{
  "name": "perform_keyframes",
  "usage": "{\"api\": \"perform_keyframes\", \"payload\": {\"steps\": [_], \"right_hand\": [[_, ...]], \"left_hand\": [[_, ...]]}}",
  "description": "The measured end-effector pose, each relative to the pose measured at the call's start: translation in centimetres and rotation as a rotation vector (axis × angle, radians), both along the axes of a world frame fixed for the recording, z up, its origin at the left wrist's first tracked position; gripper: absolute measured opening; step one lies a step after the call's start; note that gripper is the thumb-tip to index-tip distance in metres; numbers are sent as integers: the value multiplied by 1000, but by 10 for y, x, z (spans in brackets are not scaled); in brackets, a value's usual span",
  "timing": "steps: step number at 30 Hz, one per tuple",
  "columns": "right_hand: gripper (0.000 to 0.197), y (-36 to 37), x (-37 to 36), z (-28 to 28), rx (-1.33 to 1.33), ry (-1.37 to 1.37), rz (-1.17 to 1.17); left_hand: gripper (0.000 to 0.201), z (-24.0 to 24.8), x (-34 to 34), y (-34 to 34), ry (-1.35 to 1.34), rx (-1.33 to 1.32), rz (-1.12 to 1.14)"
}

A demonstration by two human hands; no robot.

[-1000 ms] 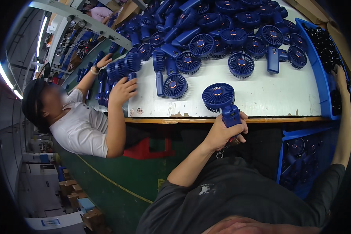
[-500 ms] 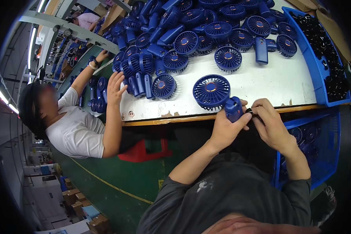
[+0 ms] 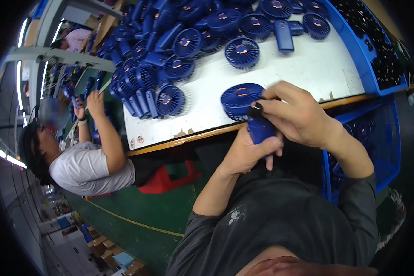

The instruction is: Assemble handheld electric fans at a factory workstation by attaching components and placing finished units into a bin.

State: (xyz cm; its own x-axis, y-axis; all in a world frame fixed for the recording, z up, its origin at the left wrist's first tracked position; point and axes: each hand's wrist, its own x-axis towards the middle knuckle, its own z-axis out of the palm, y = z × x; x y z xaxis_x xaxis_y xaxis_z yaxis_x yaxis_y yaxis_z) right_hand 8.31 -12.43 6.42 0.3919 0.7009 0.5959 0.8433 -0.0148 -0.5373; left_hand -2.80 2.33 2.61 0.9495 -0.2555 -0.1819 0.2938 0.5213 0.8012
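Observation:
In my left hand (image 3: 244, 149) is the handle of a dark blue handheld fan (image 3: 260, 130), fingers wrapped round it and thumb across its near side. The round grille tilts away from me over the table's front edge. My right hand (image 3: 303, 110) is closed above the fan's neck, partly covering it. A small black piece (image 3: 257, 106) shows at its fingertips, against the top of the handle; whether it is seated in the fan I cannot tell. Further back on the white table (image 3: 200, 101) lies a heap of similar blue fans (image 3: 186, 43).
A blue tray (image 3: 358, 53) of small black parts (image 3: 386, 69) stands at the table's right end. Below it, a blue crate (image 3: 391, 161) holds more fans. At left, a co-worker in a white shirt (image 3: 85, 154) handles a fan near a red stool (image 3: 170, 179).
My right hand has moved up and left, bringing the black piece to the fan's neck. The fan has turned in my left hand. The co-worker's hands have moved left, and the view has shifted.

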Motion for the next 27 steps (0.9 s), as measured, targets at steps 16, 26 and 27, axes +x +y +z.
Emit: {"api": "perform_keyframes", "payload": {"steps": [16, 26, 27], "right_hand": [[23, -5, 1, -9, -87, -30, 108], [49, -4, -37, -12, -289, -23, -162], [60, -6, -42, -15, -327, 16, -171]], "left_hand": [[39, -15, -9, -2, 82, -79, 25], [71, -7, 0, -28, 215, -173, 466], [59, -13, -3, -22, 118, -135, 390]]}}
